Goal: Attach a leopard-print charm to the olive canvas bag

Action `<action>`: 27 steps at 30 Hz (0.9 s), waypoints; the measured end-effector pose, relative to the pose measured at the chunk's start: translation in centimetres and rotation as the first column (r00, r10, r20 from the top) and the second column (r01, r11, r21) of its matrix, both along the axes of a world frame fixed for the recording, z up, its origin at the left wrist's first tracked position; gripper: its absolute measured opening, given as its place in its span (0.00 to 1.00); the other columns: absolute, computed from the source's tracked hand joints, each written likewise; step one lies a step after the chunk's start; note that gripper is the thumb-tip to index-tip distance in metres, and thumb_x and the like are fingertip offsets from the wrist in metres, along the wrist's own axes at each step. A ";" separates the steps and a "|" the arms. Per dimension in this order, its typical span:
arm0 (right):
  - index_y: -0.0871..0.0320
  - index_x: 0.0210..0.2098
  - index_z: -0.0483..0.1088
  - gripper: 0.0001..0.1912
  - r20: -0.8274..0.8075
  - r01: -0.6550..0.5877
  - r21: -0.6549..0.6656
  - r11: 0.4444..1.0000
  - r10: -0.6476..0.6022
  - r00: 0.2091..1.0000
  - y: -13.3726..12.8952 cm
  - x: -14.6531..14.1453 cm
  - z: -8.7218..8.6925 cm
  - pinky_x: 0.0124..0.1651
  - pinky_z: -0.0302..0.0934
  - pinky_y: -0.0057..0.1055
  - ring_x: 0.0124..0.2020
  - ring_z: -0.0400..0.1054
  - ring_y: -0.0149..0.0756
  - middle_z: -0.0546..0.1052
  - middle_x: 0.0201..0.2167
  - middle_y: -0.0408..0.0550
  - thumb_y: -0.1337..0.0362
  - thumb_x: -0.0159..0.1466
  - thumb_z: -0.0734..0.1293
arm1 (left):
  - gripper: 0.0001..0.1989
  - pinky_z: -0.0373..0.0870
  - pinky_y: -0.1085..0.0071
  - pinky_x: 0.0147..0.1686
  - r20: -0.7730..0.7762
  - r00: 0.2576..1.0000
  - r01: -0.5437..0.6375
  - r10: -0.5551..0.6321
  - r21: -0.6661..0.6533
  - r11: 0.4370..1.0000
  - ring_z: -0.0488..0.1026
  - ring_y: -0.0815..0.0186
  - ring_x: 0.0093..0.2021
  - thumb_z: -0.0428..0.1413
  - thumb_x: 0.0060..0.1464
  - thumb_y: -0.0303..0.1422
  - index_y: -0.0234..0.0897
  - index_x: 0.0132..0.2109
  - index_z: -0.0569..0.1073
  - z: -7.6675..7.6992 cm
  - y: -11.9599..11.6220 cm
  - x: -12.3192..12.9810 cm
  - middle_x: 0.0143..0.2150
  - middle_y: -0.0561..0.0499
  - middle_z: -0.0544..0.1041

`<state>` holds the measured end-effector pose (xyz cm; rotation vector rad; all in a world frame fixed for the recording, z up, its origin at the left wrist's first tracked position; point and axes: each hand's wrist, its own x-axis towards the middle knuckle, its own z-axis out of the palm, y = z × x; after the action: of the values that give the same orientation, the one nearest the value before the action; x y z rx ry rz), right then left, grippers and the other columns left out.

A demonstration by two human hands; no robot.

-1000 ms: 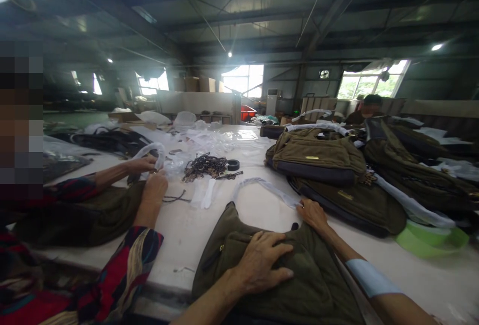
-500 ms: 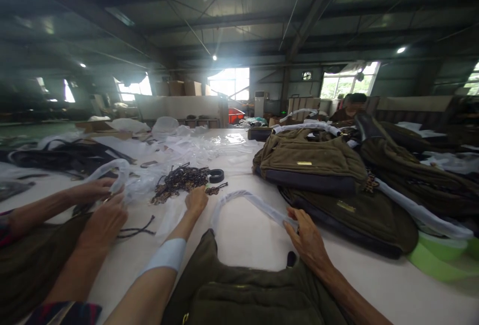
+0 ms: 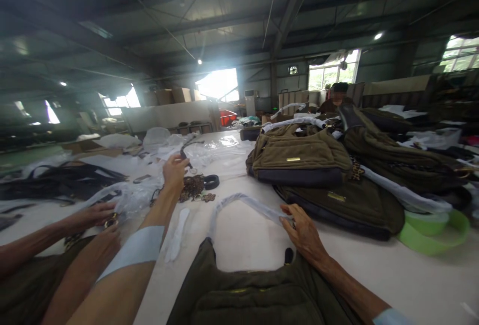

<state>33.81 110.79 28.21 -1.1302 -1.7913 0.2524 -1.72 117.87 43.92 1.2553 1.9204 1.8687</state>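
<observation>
"What lies closest?"
"An olive-green bag [image 3: 254,302], at the bottom centre on the pale surface [image 3: 247,240]. Its wrapped strap [image 3: 260,205] arches away from the wearer."
"Where are the wearer's hands?"
"The right hand [image 3: 302,233] has thumb and bent fingers around the strap's right end. Farther out, the left hand [image 3: 174,171] pinches a dark cord [image 3: 184,152] between nearly closed fingertips, beside a tangled pile [image 3: 191,188] of small charms."
"Anything next to that?"
"A black ring [image 3: 211,181] sits against the pile's right side. At left, a co-worker's hands [image 3: 92,217] are close together at a gold ring [image 3: 111,221]; their exact grip is unclear."
"And beyond?"
"Stacked bags [image 3: 303,158] on the right, then a person [image 3: 337,103] behind them, and bright windows [image 3: 220,84] at the far wall."
</observation>
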 end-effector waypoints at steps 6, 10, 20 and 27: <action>0.61 0.42 0.69 0.22 -0.530 -0.418 -0.403 0.815 0.164 0.832 -3.5 -1.3 6.0 0.40 0.63 0.37 0.40 0.70 0.43 0.74 0.40 0.57 0.49 0.60 0.60 | 0.16 0.71 0.63 0.40 0.323 0.750 0.491 -0.578 0.313 0.813 0.75 0.65 0.35 0.64 0.37 0.33 0.35 0.34 0.67 4.4 -8.2 11.7 0.35 0.49 0.76; 0.61 0.44 0.65 0.26 -0.909 -0.808 -0.345 0.477 0.046 0.415 -7.3 -0.4 9.0 0.34 0.64 0.31 0.34 0.73 0.37 0.76 0.39 0.55 0.44 0.62 0.58 | 0.13 0.69 0.65 0.44 0.230 0.575 0.750 -0.785 0.235 0.618 0.74 0.64 0.39 0.61 0.44 0.35 0.36 0.37 0.71 -0.6 -15.9 20.7 0.39 0.49 0.77; 0.55 0.56 0.56 0.37 -0.830 -0.467 -0.226 0.855 0.082 0.551 -12.3 10.5 7.7 0.23 0.53 0.22 0.22 0.63 0.25 0.76 0.35 0.47 0.62 0.49 0.72 | 0.13 0.66 0.63 0.47 0.290 0.485 0.872 -0.825 -0.083 0.483 0.72 0.58 0.45 0.57 0.44 0.33 0.36 0.39 0.76 -6.1 -20.2 27.8 0.42 0.45 0.78; 0.62 0.32 0.68 0.16 -0.742 -0.316 -0.254 0.914 0.025 0.670 -11.3 11.1 7.1 0.24 0.55 0.23 0.20 0.62 0.25 0.75 0.25 0.45 0.58 0.49 0.72 | 0.23 0.66 0.67 0.41 0.388 0.350 0.929 -0.853 -0.029 0.368 0.72 0.61 0.45 0.60 0.44 0.42 0.35 0.48 0.73 -6.9 -17.2 30.6 0.48 0.43 0.75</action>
<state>44.93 99.44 35.27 -0.9013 -1.1293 1.0478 28.88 100.68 37.02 1.3803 0.8358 1.0489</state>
